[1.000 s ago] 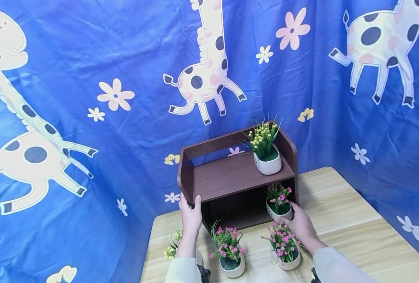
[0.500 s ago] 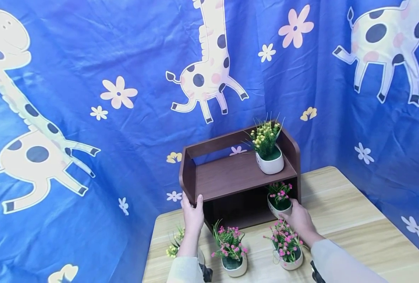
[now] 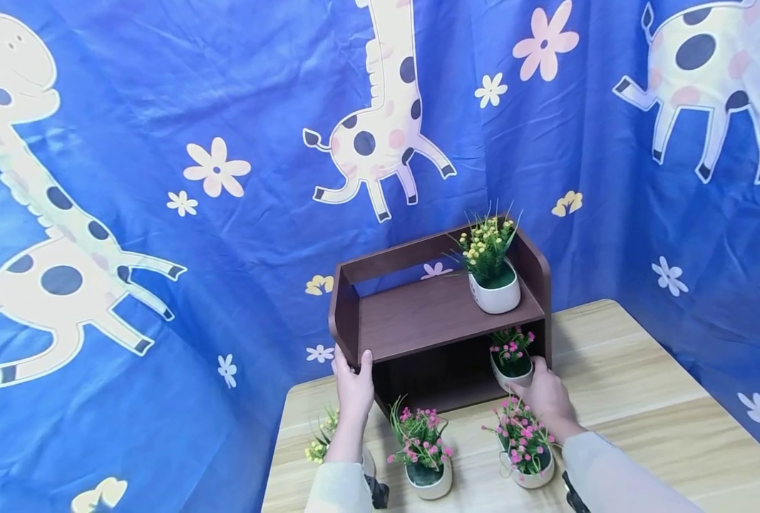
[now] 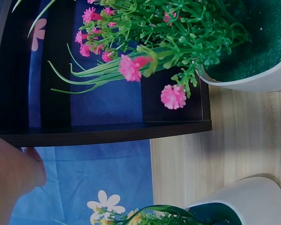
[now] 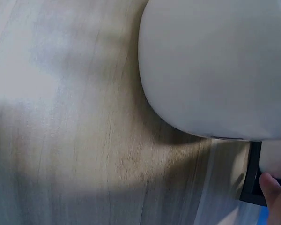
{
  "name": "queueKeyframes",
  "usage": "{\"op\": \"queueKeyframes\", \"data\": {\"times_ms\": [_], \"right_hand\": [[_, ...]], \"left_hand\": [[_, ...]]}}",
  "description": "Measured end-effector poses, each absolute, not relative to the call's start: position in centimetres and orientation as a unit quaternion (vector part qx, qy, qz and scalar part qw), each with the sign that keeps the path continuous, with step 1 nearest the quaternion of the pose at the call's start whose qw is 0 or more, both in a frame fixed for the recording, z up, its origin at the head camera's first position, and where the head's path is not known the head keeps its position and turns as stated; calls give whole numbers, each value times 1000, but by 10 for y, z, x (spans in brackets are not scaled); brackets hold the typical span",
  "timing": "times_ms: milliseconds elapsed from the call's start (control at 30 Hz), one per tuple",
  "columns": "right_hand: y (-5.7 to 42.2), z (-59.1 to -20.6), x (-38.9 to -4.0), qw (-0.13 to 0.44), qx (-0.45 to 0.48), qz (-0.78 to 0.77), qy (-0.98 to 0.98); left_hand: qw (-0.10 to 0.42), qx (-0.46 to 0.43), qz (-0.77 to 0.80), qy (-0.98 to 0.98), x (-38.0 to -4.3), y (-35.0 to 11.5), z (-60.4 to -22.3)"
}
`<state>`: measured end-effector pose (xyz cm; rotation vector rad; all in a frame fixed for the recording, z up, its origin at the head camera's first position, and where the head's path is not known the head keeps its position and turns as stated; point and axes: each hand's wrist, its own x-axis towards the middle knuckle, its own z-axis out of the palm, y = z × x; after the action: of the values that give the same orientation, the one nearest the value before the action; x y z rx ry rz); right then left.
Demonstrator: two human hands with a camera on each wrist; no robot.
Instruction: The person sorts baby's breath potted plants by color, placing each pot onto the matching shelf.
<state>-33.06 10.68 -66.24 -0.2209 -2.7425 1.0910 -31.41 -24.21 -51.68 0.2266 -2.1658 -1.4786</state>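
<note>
A dark brown two-tier shelf [image 3: 418, 317] stands on the table. My left hand [image 3: 356, 388] grips its left side panel, thumb at the front edge and fingers on the outside. In the right part of the lower compartment sits a white pot of pink artificial flowers [image 3: 512, 369]. My right hand [image 3: 547, 399] holds that pot by its right front side; some fingers are hidden. In the right wrist view the thumb [image 5: 270, 187] touches the white pot. On the top tier, at the right, stands a pot of yellow flowers [image 3: 495, 285].
Two pink-flowered pots stand on the table before the shelf, one at the middle [image 3: 428, 481] and one at the right [image 3: 534, 470], below my right hand. A yellow-flowered pot [image 3: 321, 436] is partly behind my left forearm. Blue giraffe-print cloth [image 3: 258, 249] hangs behind.
The head view has shifted slightly. My right hand and the pink-flowered pot have moved a little farther into the lower compartment. My left hand keeps its grip on the shelf's side.
</note>
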Motion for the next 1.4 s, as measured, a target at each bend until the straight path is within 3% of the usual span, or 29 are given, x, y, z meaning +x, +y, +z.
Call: {"op": "queueKeyframes", "data": {"times_ms": [800, 1400], "right_hand": [[104, -654, -322, 105, -68, 370, -921], [118, -656, -297, 165, -13, 469, -867]], "left_hand": [[253, 77, -547, -794, -314, -242, -516], [251, 79, -534, -804, -313, -244, -518]]}}
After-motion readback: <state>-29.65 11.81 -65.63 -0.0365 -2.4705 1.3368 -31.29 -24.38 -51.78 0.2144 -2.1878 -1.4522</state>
